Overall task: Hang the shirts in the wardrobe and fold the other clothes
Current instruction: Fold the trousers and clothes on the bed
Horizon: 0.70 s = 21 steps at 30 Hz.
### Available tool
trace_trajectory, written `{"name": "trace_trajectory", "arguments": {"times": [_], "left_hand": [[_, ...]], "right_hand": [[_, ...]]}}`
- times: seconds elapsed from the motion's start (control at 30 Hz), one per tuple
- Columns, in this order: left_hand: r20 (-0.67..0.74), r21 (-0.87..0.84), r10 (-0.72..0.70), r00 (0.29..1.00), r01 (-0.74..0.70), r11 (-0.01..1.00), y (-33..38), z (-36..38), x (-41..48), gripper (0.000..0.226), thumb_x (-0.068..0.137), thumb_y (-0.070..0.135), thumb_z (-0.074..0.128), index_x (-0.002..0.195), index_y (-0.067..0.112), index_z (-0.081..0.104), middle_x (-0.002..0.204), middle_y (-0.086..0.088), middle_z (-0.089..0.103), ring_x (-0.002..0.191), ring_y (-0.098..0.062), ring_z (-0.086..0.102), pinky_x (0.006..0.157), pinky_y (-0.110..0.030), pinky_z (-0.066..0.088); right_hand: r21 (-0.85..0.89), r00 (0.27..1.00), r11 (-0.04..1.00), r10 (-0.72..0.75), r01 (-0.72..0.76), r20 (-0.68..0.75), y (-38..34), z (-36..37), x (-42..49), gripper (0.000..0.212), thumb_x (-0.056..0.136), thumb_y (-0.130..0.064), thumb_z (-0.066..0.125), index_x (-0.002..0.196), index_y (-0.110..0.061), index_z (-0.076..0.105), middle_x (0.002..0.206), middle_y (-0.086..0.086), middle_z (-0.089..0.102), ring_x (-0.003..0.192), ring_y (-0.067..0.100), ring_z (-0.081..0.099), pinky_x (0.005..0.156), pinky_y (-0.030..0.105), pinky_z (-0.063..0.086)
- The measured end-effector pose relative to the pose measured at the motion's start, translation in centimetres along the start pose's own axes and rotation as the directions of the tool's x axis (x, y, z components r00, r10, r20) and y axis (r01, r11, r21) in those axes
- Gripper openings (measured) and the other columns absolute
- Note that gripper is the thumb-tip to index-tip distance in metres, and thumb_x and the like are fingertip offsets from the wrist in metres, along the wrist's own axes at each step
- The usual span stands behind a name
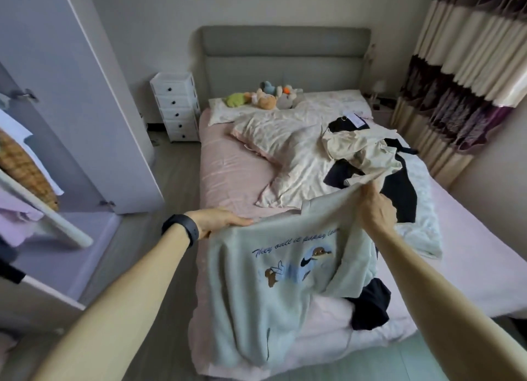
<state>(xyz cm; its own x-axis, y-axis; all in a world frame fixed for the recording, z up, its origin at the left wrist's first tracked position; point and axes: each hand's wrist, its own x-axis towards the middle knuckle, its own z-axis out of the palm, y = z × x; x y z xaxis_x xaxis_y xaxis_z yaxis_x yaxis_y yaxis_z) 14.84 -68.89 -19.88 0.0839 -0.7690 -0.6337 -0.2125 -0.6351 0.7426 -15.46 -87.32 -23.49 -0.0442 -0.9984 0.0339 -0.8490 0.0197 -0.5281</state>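
Holding pale green printed shirt (285, 283) up over bed (233, 175), left hand (219, 221) fingers gripping one top corner, right hand (376, 206) fingers pinching the other, cream garment (362, 146) behind.

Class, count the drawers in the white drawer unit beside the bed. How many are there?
5, stacked in one column in the white drawer unit, which stands left of the grey headboard. Each shows one dark knob, from top to bottom. None appears hidden.

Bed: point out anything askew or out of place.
A cream garment lies crumpled over dark clothes on the bed's right side; the floral quilt is pushed askew; another dark garment is bunched near the foot.
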Motion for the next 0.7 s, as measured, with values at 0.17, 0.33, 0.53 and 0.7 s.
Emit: {"name": "trace_trajectory", "arguments": {"times": [0.17,0.33,0.53,0.7], "left_hand": [[-0.084,0.018,0.118,0.989,-0.117,0.993,0.3,2.1,0.7,0.052,0.056,0.049,0.085,0.088,0.009,0.078,0.099,-0.01,0.076,0.098,-0.026,0.071,0.095,-0.034,0.052],[-0.33,0.027,0.271,0.904,-0.278,0.96,1.8,2.9,-1.0,0.038,0.065,0.025,0.089,0.065,0.018,0.052,0.064,0.002,0.053,0.06,-0.005,0.05,0.061,-0.021,0.039],[-0.515,0.395,0.541,0.665,-0.375,0.838,4.0,2.8,-4.6,0.019,0.085,0.008,0.076,0.077,0.013,0.06,0.083,0.003,0.063,0.078,0.007,0.057,0.07,-0.011,0.04],[-0.514,0.581,0.645,0.566,-0.323,0.747,6.7,2.5,-9.8,0.016,0.085,0.024,0.078,0.095,0.035,0.075,0.099,0.025,0.07,0.094,0.016,0.059,0.084,-0.003,0.039]], "right_hand": [[0.194,0.975,0.962,0.169,-0.195,0.144,2.1,1.2,0.9,0.034,0.103,-0.026,0.036,0.128,-0.005,0.044,0.126,0.027,0.057,0.115,0.044,0.055,0.086,0.041,0.042],[0.25,0.988,0.962,-0.134,0.113,0.071,2.7,-1.4,0.9,0.031,0.103,-0.038,0.036,0.112,-0.013,0.052,0.099,0.023,0.062,0.093,0.041,0.058,0.077,0.043,0.042],[0.072,0.801,0.804,-0.572,0.59,-0.178,0.7,-6.4,2.5,0.013,0.107,-0.029,0.043,0.114,-0.033,0.052,0.099,0.007,0.067,0.078,0.032,0.061,0.059,0.037,0.046],[-0.114,0.579,0.653,-0.728,0.749,-0.368,-1.9,-11.7,2.1,0.027,0.107,-0.045,0.035,0.118,-0.029,0.054,0.093,0.0,0.062,0.065,0.031,0.06,0.05,0.032,0.042]]}}
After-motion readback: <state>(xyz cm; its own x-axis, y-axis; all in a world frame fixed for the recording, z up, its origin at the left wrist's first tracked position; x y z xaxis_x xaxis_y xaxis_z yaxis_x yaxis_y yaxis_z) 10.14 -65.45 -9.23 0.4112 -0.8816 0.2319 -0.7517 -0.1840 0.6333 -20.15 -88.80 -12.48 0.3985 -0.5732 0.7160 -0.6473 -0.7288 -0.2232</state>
